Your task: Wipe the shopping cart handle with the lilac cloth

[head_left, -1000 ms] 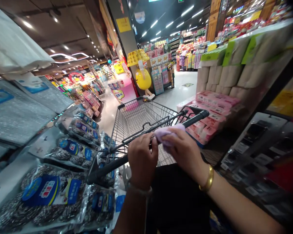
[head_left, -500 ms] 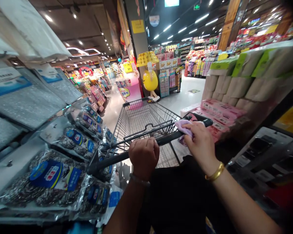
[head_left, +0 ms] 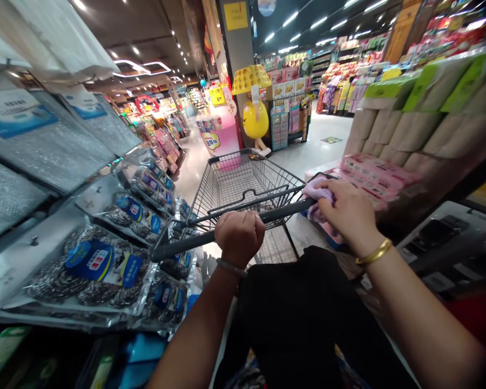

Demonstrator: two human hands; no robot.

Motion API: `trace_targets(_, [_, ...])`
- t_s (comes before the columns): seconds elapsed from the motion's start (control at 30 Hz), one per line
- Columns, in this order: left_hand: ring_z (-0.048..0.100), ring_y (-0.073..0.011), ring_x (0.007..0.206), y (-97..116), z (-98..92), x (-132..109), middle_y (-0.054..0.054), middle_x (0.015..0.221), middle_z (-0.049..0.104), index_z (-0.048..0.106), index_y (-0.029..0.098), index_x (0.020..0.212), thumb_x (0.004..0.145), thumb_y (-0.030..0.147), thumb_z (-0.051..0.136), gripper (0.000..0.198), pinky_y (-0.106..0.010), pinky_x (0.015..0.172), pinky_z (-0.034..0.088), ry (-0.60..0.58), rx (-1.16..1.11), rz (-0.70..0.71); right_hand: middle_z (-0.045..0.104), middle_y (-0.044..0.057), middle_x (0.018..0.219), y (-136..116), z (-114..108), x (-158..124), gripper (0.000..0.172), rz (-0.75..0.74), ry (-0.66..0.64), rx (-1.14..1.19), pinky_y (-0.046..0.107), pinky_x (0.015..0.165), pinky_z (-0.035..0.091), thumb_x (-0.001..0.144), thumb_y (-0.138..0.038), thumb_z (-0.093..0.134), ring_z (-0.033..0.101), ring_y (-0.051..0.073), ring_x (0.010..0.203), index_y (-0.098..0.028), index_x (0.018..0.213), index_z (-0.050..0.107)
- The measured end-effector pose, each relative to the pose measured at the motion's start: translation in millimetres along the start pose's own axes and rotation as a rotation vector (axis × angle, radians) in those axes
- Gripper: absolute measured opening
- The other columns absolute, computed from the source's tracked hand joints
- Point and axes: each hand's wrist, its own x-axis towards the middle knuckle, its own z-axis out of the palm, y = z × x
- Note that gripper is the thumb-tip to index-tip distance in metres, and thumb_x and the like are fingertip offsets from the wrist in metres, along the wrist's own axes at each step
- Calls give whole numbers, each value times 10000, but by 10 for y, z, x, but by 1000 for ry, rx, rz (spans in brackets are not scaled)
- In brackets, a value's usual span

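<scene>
A shopping cart with a dark wire basket (head_left: pixel 249 175) stands in front of me, its dark handle bar (head_left: pixel 283 210) running across at waist height. My left hand (head_left: pixel 240 236) is wrapped round the middle of the bar, knuckles up. At the bar's right end, my right hand (head_left: pixel 346 212) grips a light purple cloth (head_left: pixel 318 194), which is folded over the bar. The fingertips of that hand are partly hidden behind the cloth. A gold bangle (head_left: pixel 375 254) circles the right wrist and a thin bracelet (head_left: pixel 231 267) the left.
Bagged scouring balls (head_left: pixel 101 265) hang close on the left, near the handle's left end. Stacked paper packs (head_left: pixel 413 119) and pink packs (head_left: pixel 383 173) stand on the right. A yellow egg-shaped figure (head_left: pixel 255 119) stands ahead by a pillar. Shiny floor (head_left: pixel 319 127) stretches beyond.
My right hand and the cloth have shifted right and slightly up, now covering the bar's right end, which showed before. My left hand keeps its grip. The view has tilted down a little.
</scene>
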Motion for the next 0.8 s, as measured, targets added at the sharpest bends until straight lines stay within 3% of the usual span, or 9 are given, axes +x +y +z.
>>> trace_targets(0.23, [643, -220, 788, -47, 2, -2, -46, 805, 746, 717, 202, 884, 954, 252, 481, 251, -399, 836, 408, 0, -20, 25, 705, 80, 943, -134, -55, -2, 235, -9, -53, -35, 363, 791, 457, 813, -215, 540, 627, 267, 911, -214, 982, 703])
trace_targets(0.53, [641, -221, 790, -39, 12, 27, -44, 790, 730, 715, 208, 908, 957, 257, 491, 235, -394, 832, 395, -2, -20, 58, 720, 67, 1044, 235, -103, -128, 281, -46, 11, 195, 401, 857, 518, 797, -221, 534, 659, 265, 950, -220, 1038, 678])
trace_targets(0.63, [641, -222, 793, -36, 23, 77, -41, 792, 730, 716, 210, 896, 972, 266, 474, 259, -399, 819, 390, -17, -10, 68, 703, 76, 1059, 302, -10, -246, 263, -47, 114, 171, 437, 921, 512, 803, -210, 556, 647, 276, 1010, -216, 1041, 668])
trace_targets(0.8, [668, -228, 825, -29, -2, 139, -42, 847, 753, 732, 203, 978, 975, 253, 496, 241, -411, 843, 423, -10, -44, 36, 639, 110, 1122, 244, 397, -577, 216, -36, 397, 129, 528, 1010, 472, 856, -198, 580, 580, 297, 1146, -207, 1064, 638])
